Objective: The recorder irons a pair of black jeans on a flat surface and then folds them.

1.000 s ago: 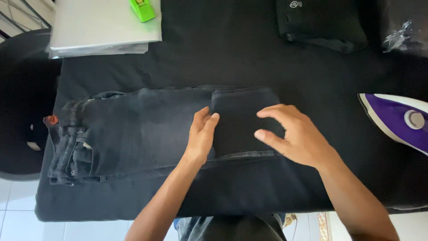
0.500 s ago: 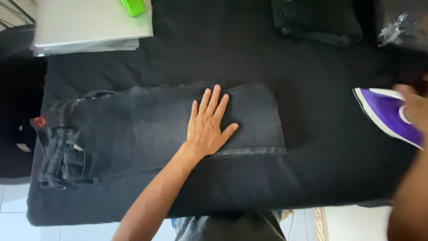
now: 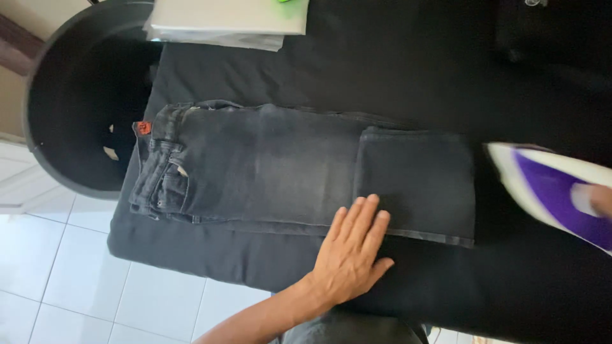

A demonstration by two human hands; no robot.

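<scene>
Dark grey folded jeans [image 3: 287,169] lie flat on a black padded surface [image 3: 395,70], waistband to the left, the leg end folded back on the right. My left hand [image 3: 350,251] rests flat, fingers spread, on the jeans' near edge and the black surface. A purple and white iron [image 3: 551,191] comes in from the right, just past the folded leg end. My right hand [image 3: 599,199] shows only as a blurred bit at the frame's right edge, on the iron's handle.
A black round basket [image 3: 83,102] stands on the white tiled floor [image 3: 57,280] at the left. A pale folded stack [image 3: 226,22] with something green on top sits at the far edge. Dark folded clothing [image 3: 542,38] lies at the upper right.
My left hand has slid from the middle of the jeans to their near edge. The iron has moved left toward the folded leg end. The view has shifted.
</scene>
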